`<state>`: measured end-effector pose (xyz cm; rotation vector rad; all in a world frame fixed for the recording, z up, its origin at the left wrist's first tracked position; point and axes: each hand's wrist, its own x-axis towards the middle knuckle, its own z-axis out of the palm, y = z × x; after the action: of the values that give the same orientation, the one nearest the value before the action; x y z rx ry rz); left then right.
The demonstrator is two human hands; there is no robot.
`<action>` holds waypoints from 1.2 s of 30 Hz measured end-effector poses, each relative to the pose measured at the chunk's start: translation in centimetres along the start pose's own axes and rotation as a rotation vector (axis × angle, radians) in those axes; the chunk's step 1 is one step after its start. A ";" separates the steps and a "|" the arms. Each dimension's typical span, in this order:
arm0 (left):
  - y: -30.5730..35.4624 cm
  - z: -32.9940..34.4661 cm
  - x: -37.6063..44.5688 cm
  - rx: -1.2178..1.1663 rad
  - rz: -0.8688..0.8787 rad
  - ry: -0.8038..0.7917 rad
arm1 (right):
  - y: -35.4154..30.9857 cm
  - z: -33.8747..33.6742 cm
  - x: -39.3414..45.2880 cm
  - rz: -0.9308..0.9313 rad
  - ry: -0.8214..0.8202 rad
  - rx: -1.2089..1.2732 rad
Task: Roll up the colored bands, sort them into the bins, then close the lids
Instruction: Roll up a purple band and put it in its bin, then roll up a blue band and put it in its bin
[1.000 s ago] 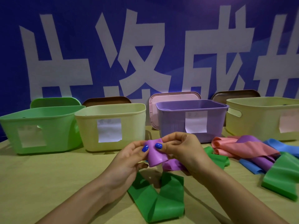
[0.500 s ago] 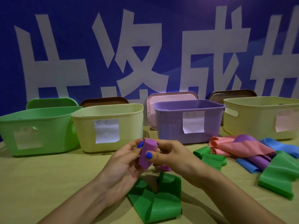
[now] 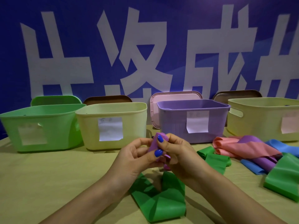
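Two hands pinch a rolled purple band above a table.

The left hand (image 3: 134,156) and right hand (image 3: 176,152) both clamp their fingers on the purple band (image 3: 154,143), held near the middle, in front of the purple bin (image 3: 192,120), above a green band (image 3: 160,201).

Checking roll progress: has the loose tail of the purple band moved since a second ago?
Yes. The purple band tail, which trailed toward the green band on the right, is now drawn in between the left hand and right hand.
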<state>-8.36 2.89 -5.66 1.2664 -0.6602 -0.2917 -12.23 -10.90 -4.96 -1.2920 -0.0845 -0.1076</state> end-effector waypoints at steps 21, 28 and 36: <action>-2.0 -0.4 1.3 0.292 0.207 0.034 | 1.0 0.5 0.7 -0.110 0.118 -0.116; -3.2 -2.0 1.9 0.426 0.127 0.120 | -1.4 -0.6 0.8 -0.353 0.204 -0.374; -5.1 -4.4 3.5 0.932 0.290 0.143 | -6.2 -6.4 9.9 -0.627 0.828 -0.716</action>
<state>-2.18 2.95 -10.04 2.0158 -0.8820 0.4007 -3.23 -19.05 0.44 -1.7904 0.2898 -1.2901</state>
